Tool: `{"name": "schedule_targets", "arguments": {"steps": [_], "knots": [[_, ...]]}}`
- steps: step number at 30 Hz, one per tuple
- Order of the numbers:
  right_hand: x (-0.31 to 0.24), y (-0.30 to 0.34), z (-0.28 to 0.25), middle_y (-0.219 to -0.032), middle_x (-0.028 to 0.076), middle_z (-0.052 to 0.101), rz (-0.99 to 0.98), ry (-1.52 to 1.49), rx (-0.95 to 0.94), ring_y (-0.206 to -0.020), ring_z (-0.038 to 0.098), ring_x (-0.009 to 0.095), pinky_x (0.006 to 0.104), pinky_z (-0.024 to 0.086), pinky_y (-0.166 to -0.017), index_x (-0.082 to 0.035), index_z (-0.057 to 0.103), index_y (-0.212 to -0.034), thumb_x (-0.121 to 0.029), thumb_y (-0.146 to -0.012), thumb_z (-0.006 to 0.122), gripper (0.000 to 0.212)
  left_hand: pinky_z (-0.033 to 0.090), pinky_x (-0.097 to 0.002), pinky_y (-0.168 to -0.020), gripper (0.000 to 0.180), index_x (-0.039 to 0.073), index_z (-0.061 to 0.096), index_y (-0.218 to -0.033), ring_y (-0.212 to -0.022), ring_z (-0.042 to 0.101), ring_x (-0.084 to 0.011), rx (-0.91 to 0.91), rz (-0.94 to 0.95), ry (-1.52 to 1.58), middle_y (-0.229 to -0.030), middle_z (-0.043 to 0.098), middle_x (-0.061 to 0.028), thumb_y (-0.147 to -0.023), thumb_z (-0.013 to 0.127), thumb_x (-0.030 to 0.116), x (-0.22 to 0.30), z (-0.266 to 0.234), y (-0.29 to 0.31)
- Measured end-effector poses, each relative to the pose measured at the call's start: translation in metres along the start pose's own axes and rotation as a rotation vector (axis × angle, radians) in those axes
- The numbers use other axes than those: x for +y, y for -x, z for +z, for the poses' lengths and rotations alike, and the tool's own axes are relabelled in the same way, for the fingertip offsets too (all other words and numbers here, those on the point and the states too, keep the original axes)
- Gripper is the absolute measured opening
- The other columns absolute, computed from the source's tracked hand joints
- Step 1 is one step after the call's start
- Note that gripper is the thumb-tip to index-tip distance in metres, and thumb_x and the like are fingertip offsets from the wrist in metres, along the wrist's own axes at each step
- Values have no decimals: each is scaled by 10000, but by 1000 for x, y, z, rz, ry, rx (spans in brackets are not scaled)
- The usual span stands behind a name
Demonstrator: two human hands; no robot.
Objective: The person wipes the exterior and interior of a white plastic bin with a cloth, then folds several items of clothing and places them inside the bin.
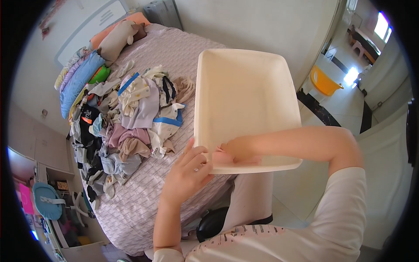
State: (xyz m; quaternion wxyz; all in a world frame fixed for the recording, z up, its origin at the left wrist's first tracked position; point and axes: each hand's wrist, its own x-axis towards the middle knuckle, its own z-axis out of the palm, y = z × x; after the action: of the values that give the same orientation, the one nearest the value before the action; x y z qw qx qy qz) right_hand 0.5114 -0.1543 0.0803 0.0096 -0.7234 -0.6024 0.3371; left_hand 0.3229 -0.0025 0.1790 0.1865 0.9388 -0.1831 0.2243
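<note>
A big cream plastic tub [242, 96] fills the middle of the frame, a bit to the right. It is shaped like a box with round corners and low walls. It has nothing in it, and we look straight down into its smooth bottom. It is up in the air and tipped, with its far rim near the top of the frame. Its near rim sits low in the middle, where two hands touch it. The inside looks clean and pale.
</note>
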Motion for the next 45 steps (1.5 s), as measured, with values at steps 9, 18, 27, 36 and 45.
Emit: {"name": "schedule_targets", "arguments": {"steps": [9, 18, 27, 36, 45], "knots": [[-33, 69, -80, -1191, 238, 680, 208, 24, 145, -1084, 674, 368, 444, 532, -931, 2, 485, -1439, -325, -904, 688, 660, 578, -429, -832, 444, 58, 655, -945, -1130, 659, -320, 79, -23, -42, -947, 616, -66, -545, 847, 42, 6, 16, 17], [-42, 206, -48, -1105, 82, 713, 168, -75, 957, -1016, 663, 248, 450, 340, -1163, -88, 678, -1220, -135, -853, 768, 380, 583, -425, -871, 457, 63, 650, -989, -1164, 652, -328, 129, -28, -14, -1020, 643, -95, -575, 842, 29, -4, 8, 18], [-64, 156, -13, -789, 25, 684, 75, -127, 1076, -809, 633, 200, 549, 246, -1215, -78, 729, -889, -93, -746, 827, 174, 554, -420, -934, 311, 42, 622, -1025, -1285, 577, -363, 277, -90, 203, -1294, 605, -157, -760, 759, -46, -82, -4, -5], [-131, 91, 4, -812, 30, 684, 79, 86, 1280, -769, 625, 234, 598, 213, -1210, -68, 736, -942, -86, -720, 848, 249, 555, -409, -967, 396, 54, 614, -1260, -1269, 584, -369, 526, -486, 301, -1367, 579, -144, -895, 608, -99, -47, -25, 43], [-212, 31, 2, -1149, 36, 705, -411, 286, 1307, -1151, 609, 283, 493, 402, -1112, -149, 712, -1177, -82, -813, 762, 374, 508, -442, -918, 411, 65, 622, -1258, -1136, 610, -352, 556, -639, -654, -1268, 612, -167, -852, 684, 47, -120, -37, 120]]}}
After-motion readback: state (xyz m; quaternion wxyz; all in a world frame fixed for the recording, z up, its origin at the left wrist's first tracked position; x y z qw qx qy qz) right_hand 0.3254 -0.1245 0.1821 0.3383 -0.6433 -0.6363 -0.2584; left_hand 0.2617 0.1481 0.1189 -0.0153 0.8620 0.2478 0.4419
